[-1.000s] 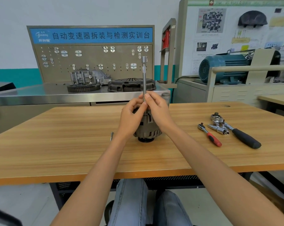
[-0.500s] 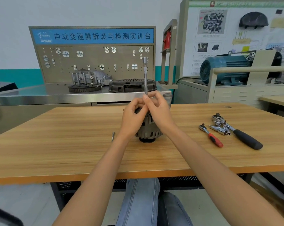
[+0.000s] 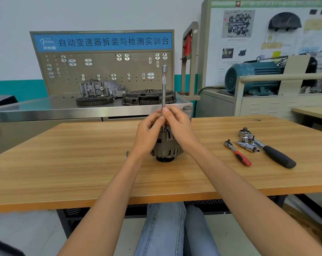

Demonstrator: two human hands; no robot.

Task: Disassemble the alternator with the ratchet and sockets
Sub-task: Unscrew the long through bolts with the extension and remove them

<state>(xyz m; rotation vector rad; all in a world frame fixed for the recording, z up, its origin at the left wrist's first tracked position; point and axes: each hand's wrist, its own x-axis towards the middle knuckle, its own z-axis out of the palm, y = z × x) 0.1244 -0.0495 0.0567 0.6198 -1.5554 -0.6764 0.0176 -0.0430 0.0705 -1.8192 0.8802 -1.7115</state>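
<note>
wood-grain table (image 3: 64, 163) carries the alternator (image 3: 165, 146), which stands near the middle of the top with its dark pulley end down on the surface. a long chrome extension bar (image 3: 164, 89) rises upright out of the top of the alternator, its knurled upper part and square-drive head standing well above both hands. the left hand (image 3: 147, 133) sits against the left side of the housing, its fingers curled, with thumb and forefinger pinching the lower shaft of the bar. the right hand (image 3: 180, 126) mirrors it from the right, fingertips closed on the same stretch of shaft just above the alternator, so the two hands touch each other around the bar. whether a socket sits on the bar's lower end cannot be told, as the hands hide it. a small metal pin or bolt (image 3: 126, 154) lies on the table just left of the left wrist. well to the right lie a small ratchet with a red handle (image 3: 238, 154), a cluster of chrome sockets (image 3: 248, 145) and a larger ratchet with a black grip (image 3: 271, 152), the cluster touching the larger ratchet's head. behind the table stands a steel bench (image 3: 45, 111) with a pegboard, a gear ring and a clutch cover.
</note>
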